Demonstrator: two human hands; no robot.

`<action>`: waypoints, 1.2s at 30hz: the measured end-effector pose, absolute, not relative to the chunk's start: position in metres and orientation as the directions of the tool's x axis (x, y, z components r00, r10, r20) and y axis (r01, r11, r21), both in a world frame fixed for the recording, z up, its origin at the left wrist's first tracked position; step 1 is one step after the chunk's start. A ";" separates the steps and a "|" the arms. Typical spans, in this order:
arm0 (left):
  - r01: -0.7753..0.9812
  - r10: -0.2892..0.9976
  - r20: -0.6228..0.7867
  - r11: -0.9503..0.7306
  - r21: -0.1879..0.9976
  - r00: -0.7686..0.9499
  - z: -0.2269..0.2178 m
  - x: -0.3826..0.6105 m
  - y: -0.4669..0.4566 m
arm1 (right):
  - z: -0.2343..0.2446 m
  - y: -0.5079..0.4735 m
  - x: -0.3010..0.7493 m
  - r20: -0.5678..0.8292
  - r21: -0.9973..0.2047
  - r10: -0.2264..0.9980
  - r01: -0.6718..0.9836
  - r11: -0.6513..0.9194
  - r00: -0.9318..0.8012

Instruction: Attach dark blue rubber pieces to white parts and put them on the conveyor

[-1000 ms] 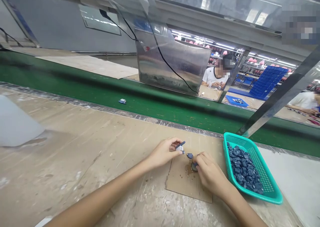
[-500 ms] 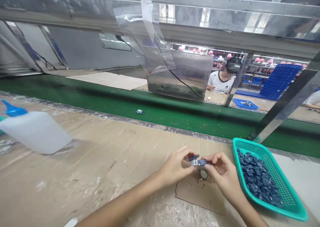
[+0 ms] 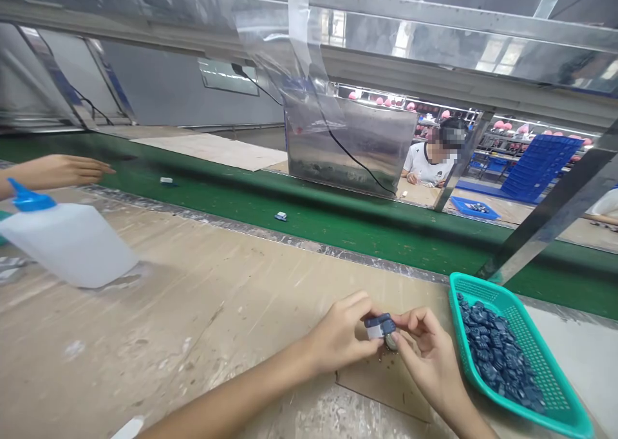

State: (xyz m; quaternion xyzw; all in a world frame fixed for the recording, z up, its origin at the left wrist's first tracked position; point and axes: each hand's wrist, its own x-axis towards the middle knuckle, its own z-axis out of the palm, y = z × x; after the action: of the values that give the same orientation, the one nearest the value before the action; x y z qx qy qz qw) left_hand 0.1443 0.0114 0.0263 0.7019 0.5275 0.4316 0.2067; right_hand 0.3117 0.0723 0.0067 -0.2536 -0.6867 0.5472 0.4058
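Between my two hands is a small dark-blue and white plastic part (image 3: 374,331). My left hand (image 3: 340,336) pinches its white side between thumb and fingers. My right hand (image 3: 429,352) is closed at its blue right end, thumb and forefinger against it. Just below the part, a small round cap-like metal piece (image 3: 391,343) is half covered by my fingers, with shiny crumbs around it. Under my hands lies a piece of brown cardboard (image 3: 381,384). To the right, a green plastic basket (image 3: 555,362) holds many dark-blue pieces (image 3: 502,352).
A white squeeze bottle (image 3: 80,242) with a blue cap stands at the left. Beyond the table runs a green belt (image 3: 338,226) carrying small blue-and-white parts (image 3: 280,216). Another person's hand (image 3: 67,170) reaches over it. A metal post (image 3: 545,214) rises behind the basket. A co-worker (image 3: 432,159) sits opposite.
The dark-blue piece at my right fingers now sits close against the white one, where before it stuck out sideways. Another person's hand and a second part on the belt have appeared at left.
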 end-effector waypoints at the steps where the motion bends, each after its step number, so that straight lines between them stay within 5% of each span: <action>1: 0.569 0.918 0.392 -0.357 0.741 0.065 0.026 0.144 0.011 | 0.005 0.072 0.312 0.285 -0.956 0.795 -0.097 0.277 -0.535; 9: 0.566 0.856 0.510 -0.463 0.682 0.086 0.024 0.148 0.006 | 0.015 0.076 0.315 0.133 -0.965 0.767 -0.259 -0.045 -0.628; 18: 0.579 0.754 0.640 -0.591 0.561 0.149 0.036 0.154 -0.005 | 0.032 0.076 0.320 -0.059 -0.879 0.414 -0.149 -0.453 -0.908; 36: 0.610 0.695 0.703 -0.624 0.488 0.149 0.046 0.162 -0.017 | 0.027 0.053 0.318 -0.066 -0.784 0.458 -0.237 -0.573 -0.887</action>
State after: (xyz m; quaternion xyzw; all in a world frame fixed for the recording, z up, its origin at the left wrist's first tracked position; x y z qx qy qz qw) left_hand 0.1616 -0.0169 0.0465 0.7567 0.4314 0.4892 0.0434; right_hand 0.3183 0.0530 0.0267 -0.1320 -0.4171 0.8771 0.1982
